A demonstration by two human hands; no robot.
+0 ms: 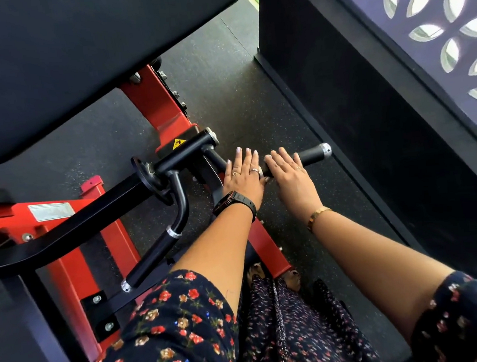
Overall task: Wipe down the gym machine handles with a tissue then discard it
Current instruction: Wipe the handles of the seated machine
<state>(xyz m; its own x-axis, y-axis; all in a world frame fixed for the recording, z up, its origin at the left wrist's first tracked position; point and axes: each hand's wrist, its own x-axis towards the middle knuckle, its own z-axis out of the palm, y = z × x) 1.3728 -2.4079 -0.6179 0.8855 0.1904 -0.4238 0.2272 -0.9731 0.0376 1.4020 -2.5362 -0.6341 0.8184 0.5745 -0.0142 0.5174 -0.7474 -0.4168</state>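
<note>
Dark speckled rubber flooring covers the gym, with a black wall base on the right below a purple screen cut through with leaf-shaped openings.

Both hands lie side by side, almost touching, on top of the far handle, a black bar that runs out to the right from the machine's pivot. The left hand is spread flat with its fingers straight and close together. It rests palm down on the inner part of the bar and grasps nothing that shows. The right hand rests just beside it on the black grip, its fingers also laid out nearly straight across the bar rather than wrapped round it. Whether a tissue lies under either palm cannot be told. Past the right hand's fingertips, the bare end of the grip and its silver cap stick out.

A black watch sits on the left wrist and a gold bracelet on the right. Both forearms come out of dark floral sleeves.

A second handle, also black with silver collars, angles down toward the lower left, apart from both hands. The handles join a black arm on the red frame, which carries a yellow warning sticker near the pivot. A large black pad fills the upper left.
</note>
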